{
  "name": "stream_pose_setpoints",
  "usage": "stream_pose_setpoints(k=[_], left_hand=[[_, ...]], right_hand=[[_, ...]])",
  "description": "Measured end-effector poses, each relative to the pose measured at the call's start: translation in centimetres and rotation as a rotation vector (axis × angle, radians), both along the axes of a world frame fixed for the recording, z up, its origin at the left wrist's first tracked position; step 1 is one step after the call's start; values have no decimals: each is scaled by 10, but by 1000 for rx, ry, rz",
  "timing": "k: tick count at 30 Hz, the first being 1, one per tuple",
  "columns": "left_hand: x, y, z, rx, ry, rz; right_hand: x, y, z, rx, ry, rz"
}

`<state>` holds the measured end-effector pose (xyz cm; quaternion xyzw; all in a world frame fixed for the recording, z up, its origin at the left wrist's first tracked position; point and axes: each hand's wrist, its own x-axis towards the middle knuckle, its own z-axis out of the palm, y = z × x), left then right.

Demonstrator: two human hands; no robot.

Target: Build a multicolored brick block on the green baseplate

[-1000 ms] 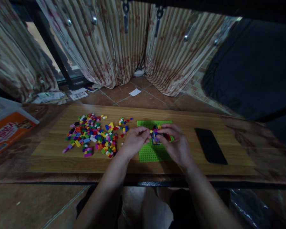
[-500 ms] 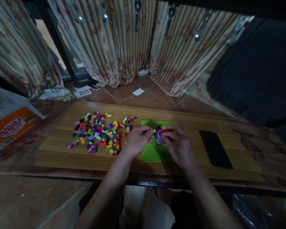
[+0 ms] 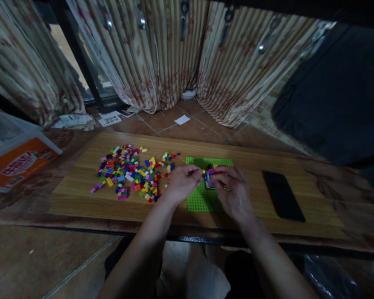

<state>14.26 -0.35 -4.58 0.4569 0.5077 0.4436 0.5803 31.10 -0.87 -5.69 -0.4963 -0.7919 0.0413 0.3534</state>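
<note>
Multicoloured and plastic, a small brick model [image 3: 209, 182], its direction and long axis masked by the half-curled right hand [image 3: 235, 193] gripping it, is on or just above a green studded baseplate [image 3: 195, 203] on a wooden desk [image 3: 87, 203], the left hand [image 3: 183, 182] pinching a tiny yellow brick [image 3: 203, 171] alongside, an orange bin label [image 3: 25, 164] bearing blurred white Chinese characters.

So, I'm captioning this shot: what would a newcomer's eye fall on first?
Probably the heap of bright bricks on the left of the wooden board, then the green baseplate near the middle, where the right hand's fingers touch a small multicoloured build. The orange-fronted plastic box stands out at the far left.
</note>
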Motion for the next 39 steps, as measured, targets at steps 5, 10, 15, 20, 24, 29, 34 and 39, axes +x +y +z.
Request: stream_pose_setpoints(k=[5,10,15,20,24,29,34,39], left_hand=[[0,0,0,-9,0,-21],[1,0,1,-16,-64,-35],[0,-1,5,-42,-111,-84],[-1,-5,12,-50,-161,-188],[0,-6,12,-15,-184,-238],[3,-6,10,97,-189,-239],[7,-9,16,169,-166,-209],[3,-7,16,151,-189,-215]], right_hand=[[-1,-2,-1,-9,32,-28],[4,-6,2,18,252,-77],[7,-9,12,-72,451,-9],[2,-14,16,-246,503,136],[1,-16,17,-330,599,163],[4,-16,18,-365,674,162],[7,-17,20,-356,740,177],[13,-16,19,-353,749,146]])
